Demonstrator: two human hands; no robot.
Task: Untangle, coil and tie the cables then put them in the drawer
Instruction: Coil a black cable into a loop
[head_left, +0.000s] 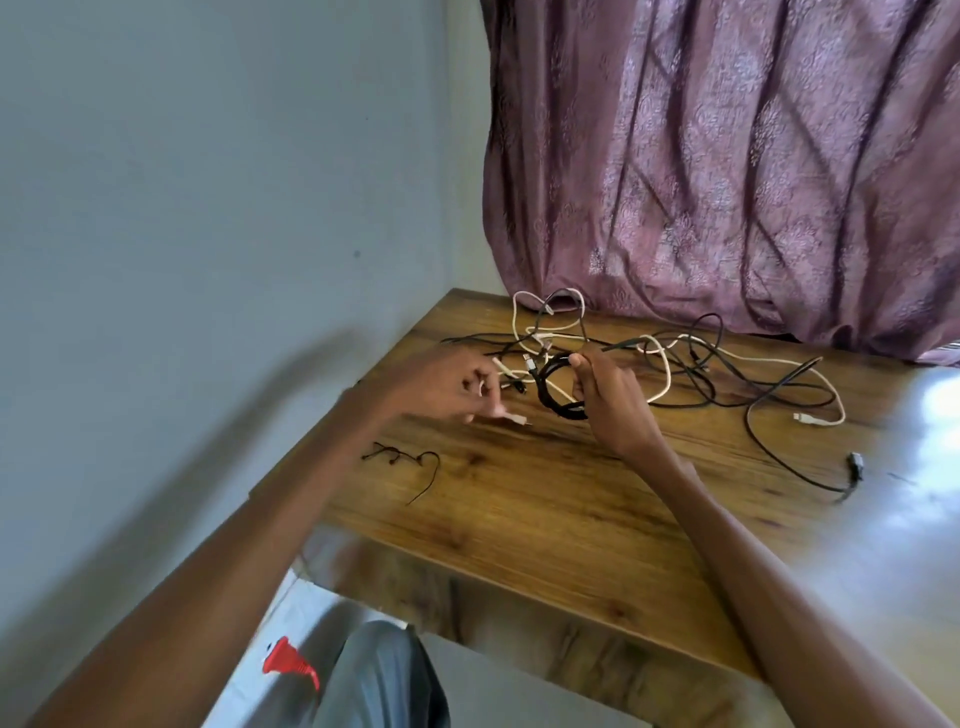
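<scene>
Your right hand gripped the black coil near the worktop's far left corner. Its loose tail trailed rightward into the tangled cables along the far edge. Your left hand, just beside it, pinched a white cable. A thin tie lay near the left edge.

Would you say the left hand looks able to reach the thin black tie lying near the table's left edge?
Probably yes: the black tie lies alone on bare table, just nearer than the left hand, though that hand already pinches a white cable end.
</scene>
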